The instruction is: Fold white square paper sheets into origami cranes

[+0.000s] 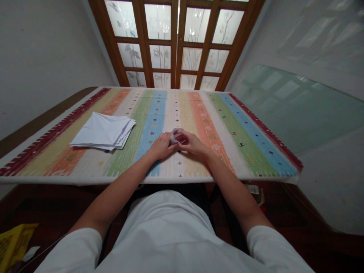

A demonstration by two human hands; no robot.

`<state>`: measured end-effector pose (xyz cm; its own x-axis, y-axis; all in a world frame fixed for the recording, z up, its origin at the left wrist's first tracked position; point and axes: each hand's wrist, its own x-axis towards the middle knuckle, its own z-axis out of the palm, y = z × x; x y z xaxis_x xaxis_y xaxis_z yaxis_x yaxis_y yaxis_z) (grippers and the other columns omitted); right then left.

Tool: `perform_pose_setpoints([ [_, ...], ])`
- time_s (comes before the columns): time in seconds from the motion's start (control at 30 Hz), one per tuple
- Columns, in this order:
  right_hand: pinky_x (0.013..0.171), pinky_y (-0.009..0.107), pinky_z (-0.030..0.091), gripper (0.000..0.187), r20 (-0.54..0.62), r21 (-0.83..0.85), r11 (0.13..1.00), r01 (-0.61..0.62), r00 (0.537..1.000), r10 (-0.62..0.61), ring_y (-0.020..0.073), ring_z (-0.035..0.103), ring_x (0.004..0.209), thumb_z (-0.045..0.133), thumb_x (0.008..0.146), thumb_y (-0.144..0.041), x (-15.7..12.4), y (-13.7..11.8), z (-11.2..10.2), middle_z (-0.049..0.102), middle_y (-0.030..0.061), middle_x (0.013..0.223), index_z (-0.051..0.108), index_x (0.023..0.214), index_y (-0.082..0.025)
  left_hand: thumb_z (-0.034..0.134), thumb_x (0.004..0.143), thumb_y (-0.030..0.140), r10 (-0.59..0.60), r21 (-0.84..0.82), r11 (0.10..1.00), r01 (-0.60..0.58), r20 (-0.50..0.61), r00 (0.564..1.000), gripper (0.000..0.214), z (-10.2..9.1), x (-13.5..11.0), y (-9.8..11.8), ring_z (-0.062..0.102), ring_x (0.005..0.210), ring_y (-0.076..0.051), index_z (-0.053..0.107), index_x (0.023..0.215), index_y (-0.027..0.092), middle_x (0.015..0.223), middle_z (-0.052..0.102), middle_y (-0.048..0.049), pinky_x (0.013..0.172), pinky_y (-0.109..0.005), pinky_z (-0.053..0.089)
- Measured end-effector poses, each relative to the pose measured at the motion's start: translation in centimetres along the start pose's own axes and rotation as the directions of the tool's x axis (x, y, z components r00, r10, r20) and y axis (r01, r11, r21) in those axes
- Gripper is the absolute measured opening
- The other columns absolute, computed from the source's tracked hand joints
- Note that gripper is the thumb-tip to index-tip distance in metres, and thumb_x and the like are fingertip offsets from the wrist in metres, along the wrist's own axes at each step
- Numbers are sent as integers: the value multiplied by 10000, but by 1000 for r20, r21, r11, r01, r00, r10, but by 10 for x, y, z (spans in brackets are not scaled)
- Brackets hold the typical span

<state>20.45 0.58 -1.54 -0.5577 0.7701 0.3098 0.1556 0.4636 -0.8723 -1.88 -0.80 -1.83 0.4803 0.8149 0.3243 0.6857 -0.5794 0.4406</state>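
Note:
Between my two hands, over the middle of the table, is a small round object (178, 132) with a pale, shiny rim and dark red inside; it looks like a roll of clear tape. My left hand (162, 146) is closed against its left side. Curled around its right side is my right hand (193, 143), thumb low and fingers at the top. Parts of the object are hidden behind the fingers. To the left lies a loose stack of white paper sheets (104, 131), the top one creased.
A striped, patterned cloth covers the table (148, 117). Beyond its far edge stand wooden doors (174, 41) with frosted panes. A glass panel (284, 102) leans by the right wall. On the floor at lower left is a yellow object (17, 242).

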Motion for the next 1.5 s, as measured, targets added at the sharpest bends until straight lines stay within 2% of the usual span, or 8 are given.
perform_pose_setpoints([
  [0.17, 898, 406, 638, 235, -105, -26, 999, -45, 994, 42, 256, 769, 953, 823, 861, -363, 2, -6, 3, 804, 70, 1030, 741, 1057, -263, 574, 1106, 494, 15, -2, 1000, -15, 13, 1000, 422, -2, 0, 1, 678, 1293, -346, 656, 1386, 189, 1315, 728, -172, 1174, -566, 516],
  [0.3, 847, 387, 613, 163, -202, -89, 993, -75, 978, 56, 235, 728, 878, 824, 843, -351, 4, -7, 3, 769, 49, 931, 714, 913, -253, 549, 1115, 484, 11, -6, 1000, -11, -1, 1000, 370, -2, 0, 3, 684, 1273, -334, 687, 1319, 208, 1287, 736, -156, 1169, -553, 523],
  [0.53, 832, 393, 586, 67, -157, -152, 987, -48, 987, 24, 228, 704, 830, 756, 888, -305, 5, -8, 5, 764, 54, 934, 727, 885, -244, 495, 1097, 363, 9, 12, 1000, -9, 4, 1000, 388, 2, 0, 2, 666, 1315, -337, 654, 1385, 157, 1354, 719, -194, 1199, -552, 510],
  [0.83, 825, 387, 536, 138, -312, -253, 962, -100, 950, 17, 221, 645, 787, 796, 861, -305, 6, -9, 5, 727, 36, 866, 676, 840, -240, 497, 983, 222, 1, 3, 1000, -1, 2, 1000, 598, 9, 1, -4, 592, 1484, -334, 515, 1579, 181, 1564, 643, -203, 1284, -583, 446],
  [1.03, 812, 385, 503, 289, -536, -330, 923, -197, 844, -11, 218, 586, 808, 842, 771, -270, 8, -1, -2, 706, 64, 1018, 624, 959, -243, 518, 963, 216, -35, 25, 999, 35, 6, 999, 668, 10, 0, -5, 579, 1497, -349, 456, 1627, 174, 1605, 610, -213, 1295, -588, 435],
  [1.17, 755, 361, 488, 269, -475, -272, 931, -243, 875, 90, 207, 576, 755, 841, 758, -282, 8, 4, -2, 692, 23, 893, 649, 942, -245, 539, 991, 245, -37, 22, 999, 37, 2, 999, 619, 7, 0, 1, 581, 1484, -348, 481, 1606, 195, 1577, 625, -195, 1288, -572, 442],
  [1.33, 747, 335, 459, 155, -436, -286, 933, -220, 897, 78, 199, 574, 749, 764, 761, -183, 9, 1, 3, 665, -4, 803, 642, 839, -239, 432, 1127, 396, -92, 52, 994, 94, -23, 995, 400, 3, 2, 10, 652, 1335, -367, 626, 1376, 151, 1370, 697, -215, 1189, -569, 514],
  [1.5, 804, 344, 475, 165, -391, -331, 928, -170, 920, 29, 207, 582, 791, 742, 762, -98, 10, -5, 4, 687, 16, 853, 664, 810, -235, 411, 1101, 289, -98, 44, 994, 99, -21, 995, 348, 6, 2, 6, 654, 1313, -348, 632, 1336, 158, 1358, 701, -205, 1171, -578, 526],
])
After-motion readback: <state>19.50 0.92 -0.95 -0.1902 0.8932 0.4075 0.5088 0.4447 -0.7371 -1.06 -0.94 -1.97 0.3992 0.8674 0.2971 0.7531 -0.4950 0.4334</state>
